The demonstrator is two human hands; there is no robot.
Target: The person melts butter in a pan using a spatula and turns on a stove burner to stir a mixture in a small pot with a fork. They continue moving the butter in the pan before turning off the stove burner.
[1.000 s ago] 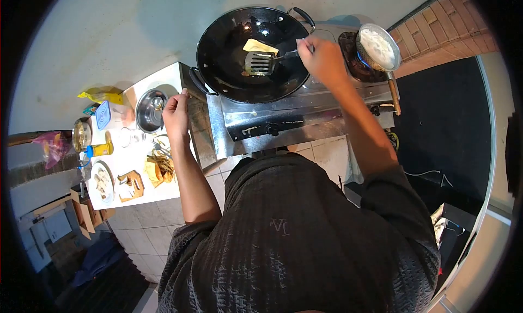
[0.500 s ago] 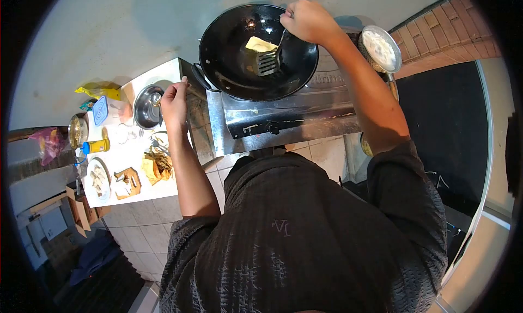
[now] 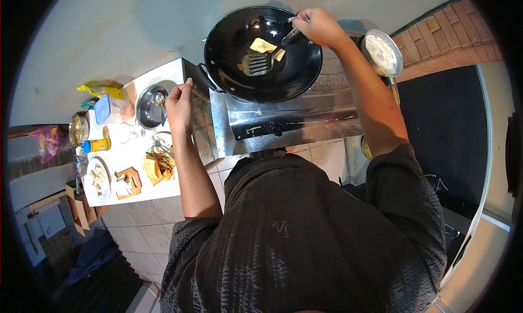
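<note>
My right hand (image 3: 320, 28) is closed around the handle of a slotted spatula (image 3: 258, 64), reaching over the far right rim of a black wok (image 3: 229, 43). The spatula's slotted blade rests low in the wok. Its neck crosses a flat, pale-yellow piece of food (image 3: 263, 45), partly covering it. A small brownish patch shows beside the blade. My left hand (image 3: 180, 100) hovers left of the wok's loop handle, fingers curled and thumb against them, with nothing visible in it. Just left of that hand is a steel bowl (image 3: 143, 109).
The wok stands on a metal gas stove (image 3: 305, 117). A long-handled pan with white contents (image 3: 382, 54) sits at right. The white table (image 3: 128, 155) at left bears a yellow bottle (image 3: 98, 145), a blue-lidded container (image 3: 102, 110), a plate of food (image 3: 98, 179) and crumpled brown paper (image 3: 157, 169).
My right hand has shifted slightly right, leaning the spatula over. Its blade has slid left, and the yellow food now lies partly beneath its neck. My left hand has barely moved.
</note>
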